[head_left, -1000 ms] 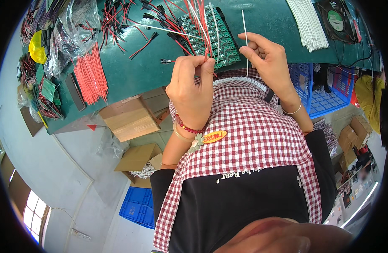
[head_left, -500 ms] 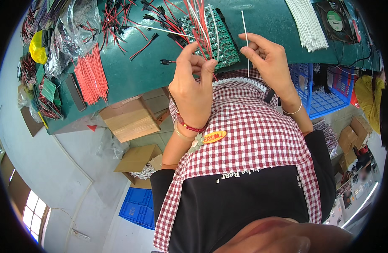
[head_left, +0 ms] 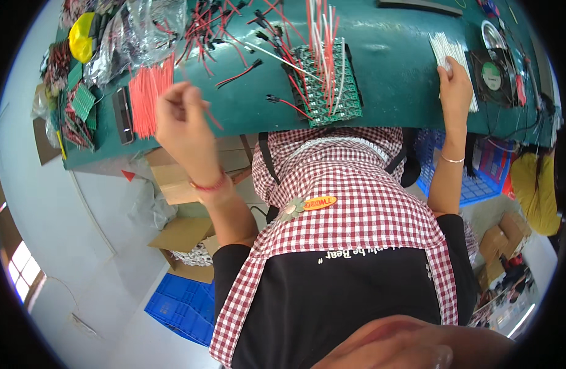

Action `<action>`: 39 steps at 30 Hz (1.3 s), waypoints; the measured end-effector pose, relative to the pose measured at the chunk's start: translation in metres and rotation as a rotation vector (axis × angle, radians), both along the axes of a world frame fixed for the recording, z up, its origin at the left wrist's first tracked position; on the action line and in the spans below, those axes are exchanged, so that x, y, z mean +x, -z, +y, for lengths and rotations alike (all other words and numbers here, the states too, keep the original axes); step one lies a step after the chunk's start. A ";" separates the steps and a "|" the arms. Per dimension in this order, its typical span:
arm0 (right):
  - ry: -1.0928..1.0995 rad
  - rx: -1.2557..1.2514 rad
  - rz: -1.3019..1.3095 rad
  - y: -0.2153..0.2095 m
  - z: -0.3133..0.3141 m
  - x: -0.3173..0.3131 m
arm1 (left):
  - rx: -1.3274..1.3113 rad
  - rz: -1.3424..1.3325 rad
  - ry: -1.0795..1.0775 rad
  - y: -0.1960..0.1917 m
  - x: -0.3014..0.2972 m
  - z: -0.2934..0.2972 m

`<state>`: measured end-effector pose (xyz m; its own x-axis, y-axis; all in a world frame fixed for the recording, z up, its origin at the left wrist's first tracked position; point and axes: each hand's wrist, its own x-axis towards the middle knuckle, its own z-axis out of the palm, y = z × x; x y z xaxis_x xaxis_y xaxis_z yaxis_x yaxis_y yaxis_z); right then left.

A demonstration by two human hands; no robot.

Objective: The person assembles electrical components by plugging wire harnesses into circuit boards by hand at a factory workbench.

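Observation:
My left hand (head_left: 188, 126), smeared by motion, is beside the bundle of red wires (head_left: 149, 98) on the left of the table. Its fingers are curled, and a short length of red wire (head_left: 214, 119) sticks out of them. At the right, my right hand (head_left: 456, 86) pinches at the bundle of white wires (head_left: 446, 48); how many it grips is hidden. Between the hands lies a green circuit board panel (head_left: 350, 92). Red and white wires (head_left: 323, 43) stand up from it, and red-black leads with black connectors (head_left: 272, 98) are along its left side.
Loose connector leads (head_left: 212, 31) and a clear plastic bag (head_left: 132, 46) lie far left, near a yellow roll (head_left: 81, 38). A dark bar-shaped object (head_left: 121, 117) sits beside the red wires. A black fan (head_left: 493, 77) is at the right. Blue crates (head_left: 433, 166) stand below the table edge.
My hands have moved apart from the board: the left to the red wires, the right to the white bundle. The single white wire is no longer upright in my right hand.

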<state>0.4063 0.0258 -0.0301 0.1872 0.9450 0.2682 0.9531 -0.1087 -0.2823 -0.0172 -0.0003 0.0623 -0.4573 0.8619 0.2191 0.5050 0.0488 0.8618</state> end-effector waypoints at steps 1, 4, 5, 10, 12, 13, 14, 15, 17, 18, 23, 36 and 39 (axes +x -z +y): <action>0.000 0.017 -0.012 -0.003 -0.001 -0.006 | -0.015 0.128 -0.044 0.008 -0.030 0.009; -0.062 0.029 0.230 -0.014 0.000 -0.034 | -0.206 0.357 -0.138 0.038 -0.084 0.037; -0.117 0.014 0.486 -0.019 0.000 -0.052 | -0.200 0.358 -0.152 0.051 -0.093 0.045; -0.475 0.034 0.721 -0.064 0.007 -0.126 | -0.055 0.971 -0.120 0.078 -0.098 0.062; -0.495 0.043 0.743 -0.073 0.008 -0.135 | -0.082 0.778 -0.026 0.074 -0.084 0.061; -0.471 0.046 0.780 -0.076 0.010 -0.138 | -0.110 0.588 0.081 0.070 -0.077 0.059; -0.445 0.048 0.812 -0.077 0.012 -0.139 | -0.103 0.585 0.063 0.069 -0.070 0.058; -0.464 0.053 0.812 -0.077 0.015 -0.139 | -0.233 0.538 0.136 0.066 -0.062 0.056; -0.338 0.051 0.839 -0.073 0.022 -0.130 | -0.353 0.487 0.190 0.064 -0.056 0.057; -0.317 0.034 0.829 -0.067 0.025 -0.123 | -0.257 0.605 0.148 0.068 -0.057 0.057; -0.176 -0.071 0.779 -0.039 0.027 -0.085 | 0.030 0.683 0.129 0.072 -0.048 0.101; -0.059 -0.069 0.946 -0.041 0.010 -0.068 | -0.427 0.802 0.050 0.102 -0.032 0.146; -0.096 -0.038 0.959 -0.044 0.010 -0.065 | -0.359 0.746 -0.016 0.077 -0.037 0.140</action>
<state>0.3410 0.0359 0.0142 0.2326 0.9725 0.0103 0.3239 -0.0674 -0.9437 -0.0539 0.1394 -0.0144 -0.3138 0.9317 0.1828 0.9348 0.2694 0.2316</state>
